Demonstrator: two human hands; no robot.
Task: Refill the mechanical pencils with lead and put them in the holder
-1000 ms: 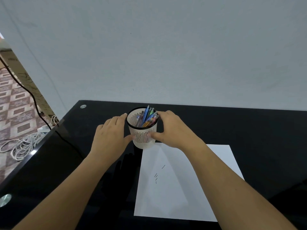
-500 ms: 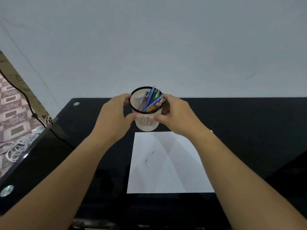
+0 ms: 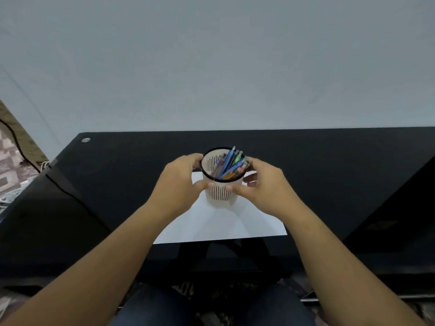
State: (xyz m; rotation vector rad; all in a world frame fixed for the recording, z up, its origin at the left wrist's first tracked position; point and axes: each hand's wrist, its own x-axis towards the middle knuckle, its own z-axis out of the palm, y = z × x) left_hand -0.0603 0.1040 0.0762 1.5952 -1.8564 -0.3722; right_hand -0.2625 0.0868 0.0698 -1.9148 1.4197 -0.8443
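Note:
A white slotted holder (image 3: 221, 195) with a black rim is held between both hands above a white sheet of paper (image 3: 211, 227). Several coloured mechanical pencils (image 3: 231, 164) stand inside it, leaning to the right. My left hand (image 3: 179, 184) grips the holder's left side, thumb in front and fingers round the back. My right hand (image 3: 266, 187) grips its right side the same way. The holder's base looks lifted off or just over the paper's far part; I cannot tell if it touches.
The black glass desk (image 3: 329, 165) runs against a grey wall. A black cable (image 3: 63, 189) crosses the desk's left part. White cords (image 3: 7, 196) lie on the tiled floor at far left. My knees show below the desk's near edge.
Both hands closed round the holder and brought it toward me, from beyond the paper's far edge to over the paper. The camera view tilted up and back.

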